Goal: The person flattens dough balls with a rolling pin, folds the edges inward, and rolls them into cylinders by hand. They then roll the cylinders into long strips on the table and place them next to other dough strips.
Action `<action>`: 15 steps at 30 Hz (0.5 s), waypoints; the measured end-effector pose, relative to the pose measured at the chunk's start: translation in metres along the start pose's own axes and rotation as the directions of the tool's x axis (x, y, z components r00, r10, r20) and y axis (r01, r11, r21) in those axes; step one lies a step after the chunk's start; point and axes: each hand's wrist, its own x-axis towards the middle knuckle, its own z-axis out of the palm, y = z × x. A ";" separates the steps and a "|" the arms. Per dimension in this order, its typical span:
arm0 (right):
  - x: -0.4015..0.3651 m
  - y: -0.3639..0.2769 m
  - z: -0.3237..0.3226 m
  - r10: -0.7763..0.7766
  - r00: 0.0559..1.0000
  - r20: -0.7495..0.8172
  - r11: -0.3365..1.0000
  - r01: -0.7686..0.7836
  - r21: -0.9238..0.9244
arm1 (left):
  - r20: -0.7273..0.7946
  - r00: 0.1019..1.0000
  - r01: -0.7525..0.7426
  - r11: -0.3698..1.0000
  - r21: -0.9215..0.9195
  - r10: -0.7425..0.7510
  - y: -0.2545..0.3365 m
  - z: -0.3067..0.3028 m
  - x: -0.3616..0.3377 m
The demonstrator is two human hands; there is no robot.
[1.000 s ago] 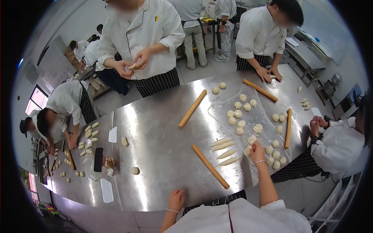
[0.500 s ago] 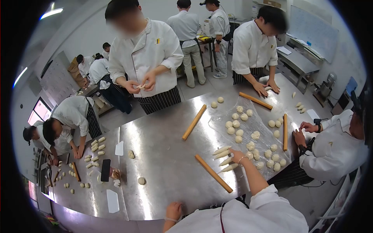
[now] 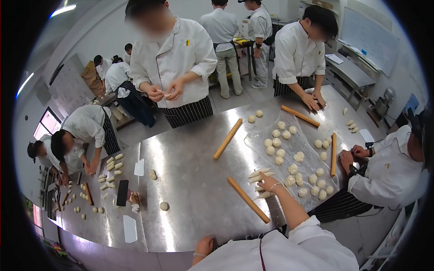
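In the head view, a wooden rolling pin (image 3: 248, 200) slants across the steel table (image 3: 190, 180), left of the right hand (image 3: 268, 183); dough balls (image 3: 293, 168) sit on plastic film (image 3: 304, 140) beyond and to the right. Tapered dough pieces (image 3: 258, 173) lie at the right fingertips, partly covered; whether one is grasped, I cannot tell. The left hand (image 3: 204, 245) is at the table edge, its finger state unclear.
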 end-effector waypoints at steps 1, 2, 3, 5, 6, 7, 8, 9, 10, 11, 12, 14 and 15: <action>0.003 0.000 0.002 0.005 1.000 0.004 1.000 -0.005 0.009 | 0.002 1.000 -0.008 1.000 0.004 0.008 -0.001 0.000 0.002; 0.006 0.001 0.003 0.003 1.000 -0.003 1.000 -0.003 0.002 | 0.004 1.000 -0.016 1.000 0.008 0.016 -0.001 -0.001 0.004; 0.011 0.001 0.005 -0.001 1.000 -0.010 1.000 0.001 -0.003 | 0.006 1.000 -0.009 1.000 0.005 0.009 0.001 -0.003 0.005; 0.016 0.004 0.012 -0.006 1.000 -0.023 1.000 0.006 -0.001 | 0.016 1.000 0.011 1.000 0.005 -0.011 0.005 -0.008 0.003; 0.017 0.002 0.010 -0.007 1.000 -0.030 1.000 0.007 0.006 | 0.010 1.000 0.007 1.000 0.000 -0.007 0.007 -0.012 0.003; 0.016 0.001 0.008 -0.005 0.999 -0.036 1.000 0.006 0.014 | 0.007 1.000 0.003 1.000 -0.005 -0.003 0.010 -0.014 0.002; 0.016 -0.002 0.006 0.002 0.999 -0.036 1.000 -0.001 0.022 | 0.006 1.000 -0.003 1.000 -0.011 0.003 0.011 -0.016 0.000; 0.017 -0.005 0.004 0.011 0.999 -0.038 1.000 -0.010 0.028 | 0.003 1.000 0.004 1.000 -0.016 -0.003 0.011 -0.018 -0.001; 0.016 -0.008 0.002 0.020 0.999 -0.044 0.999 -0.018 0.032 | -0.003 1.000 0.007 1.000 -0.022 -0.007 0.011 -0.020 0.000; 0.019 -0.007 0.006 0.015 0.997 -0.078 0.996 -0.008 0.089 | -0.008 1.000 0.010 0.999 -0.031 -0.010 0.012 -0.020 -0.001; 0.017 -0.006 0.008 0.019 0.995 -0.094 0.993 -0.008 0.118 | -0.010 1.000 -0.005 1.000 -0.031 0.005 0.010 -0.018 -0.001; 0.015 -0.009 0.012 0.024 0.990 -0.141 0.984 0.001 0.177 | -0.022 0.999 -0.046 0.999 -0.026 0.045 0.002 -0.017 0.002; 0.005 -0.013 0.012 0.016 0.979 -0.204 0.983 0.022 0.183 | -0.041 0.998 -0.056 0.998 -0.032 0.054 0.001 -0.016 0.004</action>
